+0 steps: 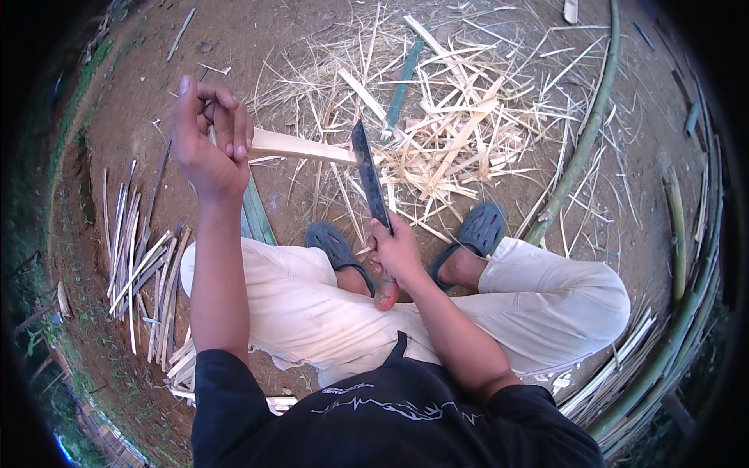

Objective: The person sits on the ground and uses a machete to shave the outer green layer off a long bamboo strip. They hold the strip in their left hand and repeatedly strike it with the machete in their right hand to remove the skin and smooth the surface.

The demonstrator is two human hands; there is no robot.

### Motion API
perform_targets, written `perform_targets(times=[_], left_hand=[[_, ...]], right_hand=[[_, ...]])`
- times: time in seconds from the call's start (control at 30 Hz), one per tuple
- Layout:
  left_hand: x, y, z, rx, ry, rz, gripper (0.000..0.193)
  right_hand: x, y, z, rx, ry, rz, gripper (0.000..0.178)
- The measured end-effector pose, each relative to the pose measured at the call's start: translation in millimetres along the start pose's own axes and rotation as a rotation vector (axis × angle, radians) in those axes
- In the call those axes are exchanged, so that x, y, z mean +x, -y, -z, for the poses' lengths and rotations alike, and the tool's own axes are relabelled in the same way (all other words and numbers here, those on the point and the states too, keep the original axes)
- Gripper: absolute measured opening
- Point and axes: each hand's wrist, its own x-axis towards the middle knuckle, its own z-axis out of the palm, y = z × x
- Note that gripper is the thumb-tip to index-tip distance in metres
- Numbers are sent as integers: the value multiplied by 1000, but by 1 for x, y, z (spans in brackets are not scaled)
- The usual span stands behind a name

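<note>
My left hand (212, 140) is raised at the left, its fingers curled round one end of a pale bamboo strip (300, 146). The strip runs rightward from the hand, and its far end meets the blade of a knife (368, 171). Low in front of my body, my right hand (396, 248) grips the knife by its reddish handle. The dark, long blade points up and away from me, tip beyond the strip. Whether the edge has entered the bamboo I cannot tell.
Pale shavings (468, 132) heap on the dirt ahead, with a green bamboo piece (406, 82) among them. Thin split sticks (144, 257) lie at the left. A long green pole (581, 156) curves along the right, near more bamboo poles (679, 327). My clogs (480, 230) rest on the ground between.
</note>
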Motion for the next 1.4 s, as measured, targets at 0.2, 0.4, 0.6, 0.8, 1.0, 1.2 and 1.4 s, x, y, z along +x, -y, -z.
perform_targets(times=[0.2,0.4,0.6,0.8,1.0,1.2,1.4], left_hand=[[9,11,14,-102,-99,-10,37],[9,13,8,-78,-119,-1,36],[19,11,-2,-85,-219,-28,35],[27,17,5,-110,-212,-26,38],[31,30,19,-747,26,14,38],[12,15,10,-132,-157,-68,36],[25,19,19,-243,-255,-32,35]], right_hand=[[-22,42,-10,-390,-276,669,27],[-10,44,-21,-338,-321,1031,19],[81,-101,34,-955,-292,59,35],[83,-68,32,-617,-213,-135,49],[37,16,-6,-303,-282,617,44],[76,-94,36,-1007,-311,58,53],[95,-65,36,-660,-178,-201,61]])
